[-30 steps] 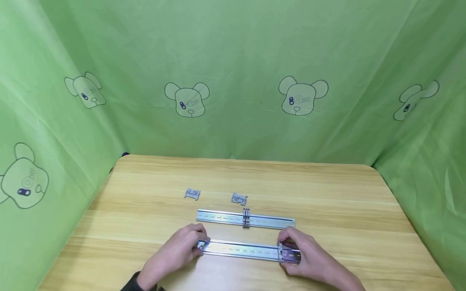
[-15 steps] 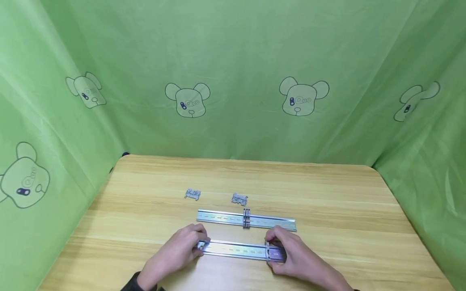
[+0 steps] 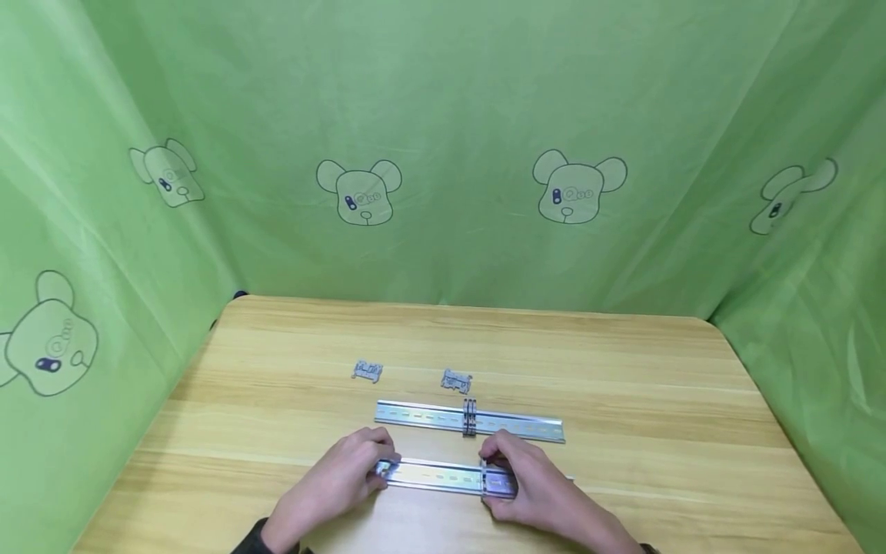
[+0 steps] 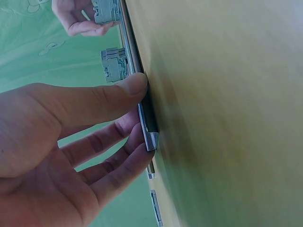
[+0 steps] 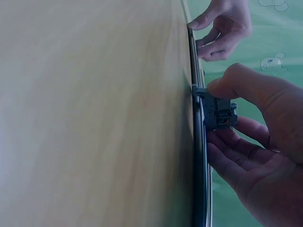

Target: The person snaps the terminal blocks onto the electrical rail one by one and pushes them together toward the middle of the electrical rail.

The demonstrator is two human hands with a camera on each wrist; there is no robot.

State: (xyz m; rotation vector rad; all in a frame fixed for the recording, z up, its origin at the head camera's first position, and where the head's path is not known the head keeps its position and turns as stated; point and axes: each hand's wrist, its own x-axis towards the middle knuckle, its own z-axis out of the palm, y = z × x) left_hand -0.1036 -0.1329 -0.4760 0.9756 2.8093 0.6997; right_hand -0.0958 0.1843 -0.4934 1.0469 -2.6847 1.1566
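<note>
Closest to me on the table lies a slotted metal DIN rail (image 3: 436,475). My left hand (image 3: 349,471) pinches its left end between thumb and fingers. A grey terminal block (image 5: 218,111) sits across this rail, right of its middle. My right hand (image 3: 536,488) grips that block, thumb on one side and fingers on the other, and covers part of the rail's right half. Behind lies a second DIN rail (image 3: 415,415), with a few terminal blocks (image 3: 469,418) standing together near its middle.
Two loose terminal blocks, one on the left (image 3: 368,371) and one on the right (image 3: 457,381), lie flat behind the far rail. The wooden table (image 3: 623,362) is enclosed by green curtains (image 3: 457,254) at the back and sides.
My right hand has slid left along the near rail with the terminal block, uncovering the rail's right end. The left hand stays at the left end.
</note>
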